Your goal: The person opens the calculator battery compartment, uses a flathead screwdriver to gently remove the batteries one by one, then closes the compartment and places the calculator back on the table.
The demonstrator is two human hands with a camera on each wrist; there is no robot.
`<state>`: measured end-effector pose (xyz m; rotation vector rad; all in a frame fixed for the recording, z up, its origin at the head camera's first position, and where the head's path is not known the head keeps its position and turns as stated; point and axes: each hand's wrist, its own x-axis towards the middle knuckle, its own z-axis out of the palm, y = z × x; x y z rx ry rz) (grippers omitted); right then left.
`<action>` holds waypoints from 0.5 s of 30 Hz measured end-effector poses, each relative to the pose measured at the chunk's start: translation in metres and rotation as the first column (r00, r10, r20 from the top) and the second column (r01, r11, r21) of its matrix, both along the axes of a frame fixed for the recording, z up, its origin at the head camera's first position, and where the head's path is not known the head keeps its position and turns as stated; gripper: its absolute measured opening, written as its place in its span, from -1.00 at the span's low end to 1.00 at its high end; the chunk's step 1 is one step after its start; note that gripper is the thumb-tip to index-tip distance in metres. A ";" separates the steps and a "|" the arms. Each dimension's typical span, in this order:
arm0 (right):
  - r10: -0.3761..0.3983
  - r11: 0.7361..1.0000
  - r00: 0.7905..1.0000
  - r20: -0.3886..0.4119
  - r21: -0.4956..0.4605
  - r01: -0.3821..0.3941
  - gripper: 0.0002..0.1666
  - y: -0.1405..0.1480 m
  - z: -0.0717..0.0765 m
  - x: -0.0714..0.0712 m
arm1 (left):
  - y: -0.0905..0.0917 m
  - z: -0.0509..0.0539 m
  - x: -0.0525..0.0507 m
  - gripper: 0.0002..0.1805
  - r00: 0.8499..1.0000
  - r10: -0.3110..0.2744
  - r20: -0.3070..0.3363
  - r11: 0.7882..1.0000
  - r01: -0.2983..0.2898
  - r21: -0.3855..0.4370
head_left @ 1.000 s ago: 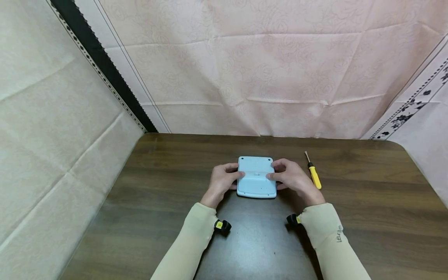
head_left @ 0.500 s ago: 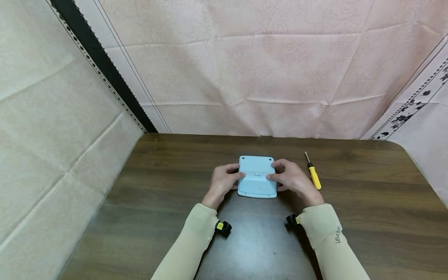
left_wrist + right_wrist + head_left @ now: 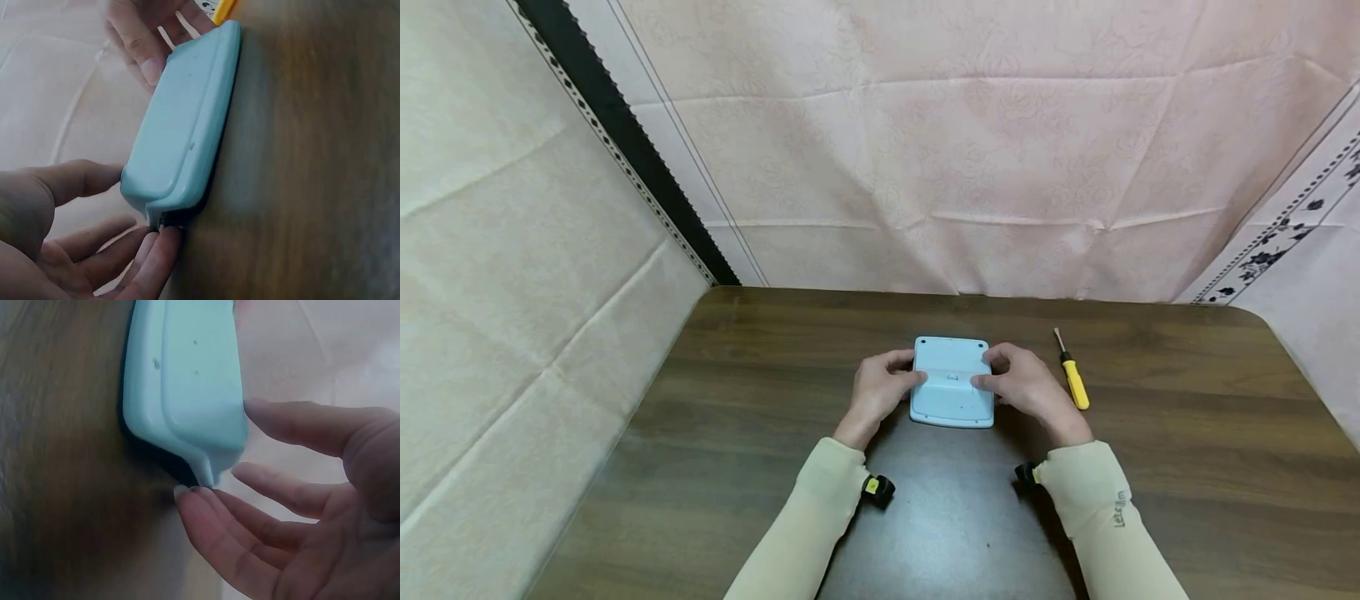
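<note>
A light-blue device (image 3: pixel 951 404) with a hard-looking shell sits low at the middle of the tabletop (image 3: pixel 775 375), between the two hands. The left hand (image 3: pixel 878 387) holds its left side, thumb against the raised section of the upper face and fingertips at the rim below. The right hand (image 3: pixel 1030 385) holds the right side likewise, thumb on the raised section and fingertips at the lower rim. Both are partly closed, spread just enough to span the device's thickness. Whether its underside touches the wood is hard to tell.

The device looks light and stiff, probably plastic; the smooth shell could slide under dry fingertips, and a drop might crack it. The two sides, where the thin rim projects, seem the best hold, with even pressure from both hands. A yellow-handled screwdriver (image 3: pixel 1075 379) lies on the right, just beyond the right hand.
</note>
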<state>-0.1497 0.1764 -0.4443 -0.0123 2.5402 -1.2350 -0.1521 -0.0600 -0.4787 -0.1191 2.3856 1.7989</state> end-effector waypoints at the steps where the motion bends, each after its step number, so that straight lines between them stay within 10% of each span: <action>1: -0.001 1.000 1.000 -0.024 0.024 0.002 -0.40 0.000 0.001 0.001 | 0.000 0.000 0.000 -0.53 1.000 -0.011 -0.023 1.000 0.010 -0.021; 10: 0.182 0.975 0.941 -0.285 0.179 -0.135 -0.49 -0.008 0.005 0.003 | -0.007 0.003 -0.002 -0.43 0.965 -0.171 -0.201 0.967 0.126 -0.221; 15: 0.290 0.946 0.894 -0.341 0.245 -0.214 -0.57 -0.014 0.000 0.003 | -0.011 0.004 -0.005 -0.33 0.918 -0.330 -0.219 0.889 0.224 -0.399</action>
